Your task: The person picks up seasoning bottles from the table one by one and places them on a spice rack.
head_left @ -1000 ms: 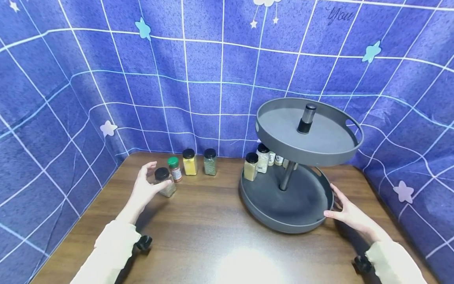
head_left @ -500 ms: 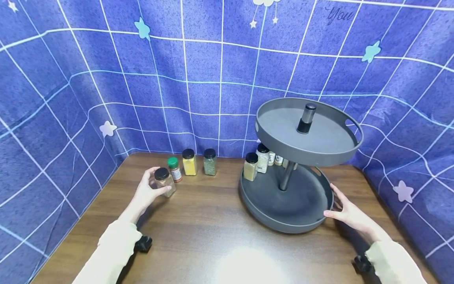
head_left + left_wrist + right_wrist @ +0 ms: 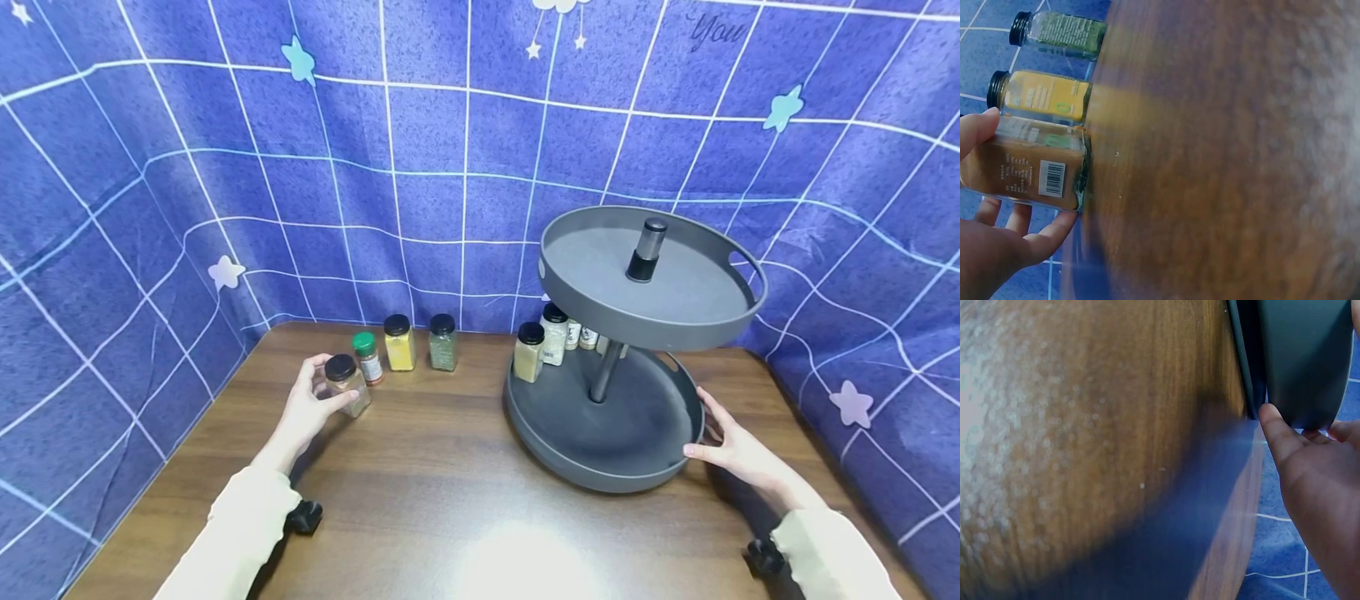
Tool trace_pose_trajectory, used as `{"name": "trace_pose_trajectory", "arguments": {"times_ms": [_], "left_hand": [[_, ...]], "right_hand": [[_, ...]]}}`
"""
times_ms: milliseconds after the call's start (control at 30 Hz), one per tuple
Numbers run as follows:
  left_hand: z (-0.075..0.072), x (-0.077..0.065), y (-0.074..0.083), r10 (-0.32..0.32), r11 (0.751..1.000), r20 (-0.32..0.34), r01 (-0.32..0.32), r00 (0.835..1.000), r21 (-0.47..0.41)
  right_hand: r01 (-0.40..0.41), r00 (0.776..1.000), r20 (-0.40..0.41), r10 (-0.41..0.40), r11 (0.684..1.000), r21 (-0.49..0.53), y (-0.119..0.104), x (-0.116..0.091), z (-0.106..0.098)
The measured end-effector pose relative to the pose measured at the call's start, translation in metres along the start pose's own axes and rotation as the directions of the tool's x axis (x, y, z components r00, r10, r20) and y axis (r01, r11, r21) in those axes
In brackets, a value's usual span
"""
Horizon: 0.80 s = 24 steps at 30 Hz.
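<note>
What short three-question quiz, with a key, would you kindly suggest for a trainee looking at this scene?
1. Multiple choice: what does the left hand hold?
A. The yellow-filled jar
B. The green-filled jar
C. The brown-filled jar

2. True or false: the right hand touches the upper tray.

3. Open question: in the head view, what colour is the lid of the small bottle nearest the held jar?

Key:
1. C.
2. False; the right hand touches the lower tray.
3. Green.
</note>
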State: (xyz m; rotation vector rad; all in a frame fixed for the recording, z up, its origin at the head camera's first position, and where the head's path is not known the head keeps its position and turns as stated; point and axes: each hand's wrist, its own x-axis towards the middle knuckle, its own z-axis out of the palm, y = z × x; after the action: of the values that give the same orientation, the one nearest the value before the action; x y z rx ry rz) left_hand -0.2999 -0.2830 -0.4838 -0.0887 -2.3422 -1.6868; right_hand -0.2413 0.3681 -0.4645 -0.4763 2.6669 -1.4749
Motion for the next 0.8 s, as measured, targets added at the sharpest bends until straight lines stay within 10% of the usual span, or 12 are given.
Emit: {"name": "trace_pose_trajectory", "arguments": {"times_ms": [800], "left_hand": [[0.006,0.001,0.025,0.072,0.995,-0.007,-0.072,0.997,0.065]], "right_hand": [[-0.030,0.999,0.015,0.030,1.000,0.004,0.003,0.000,-0.001]]}}
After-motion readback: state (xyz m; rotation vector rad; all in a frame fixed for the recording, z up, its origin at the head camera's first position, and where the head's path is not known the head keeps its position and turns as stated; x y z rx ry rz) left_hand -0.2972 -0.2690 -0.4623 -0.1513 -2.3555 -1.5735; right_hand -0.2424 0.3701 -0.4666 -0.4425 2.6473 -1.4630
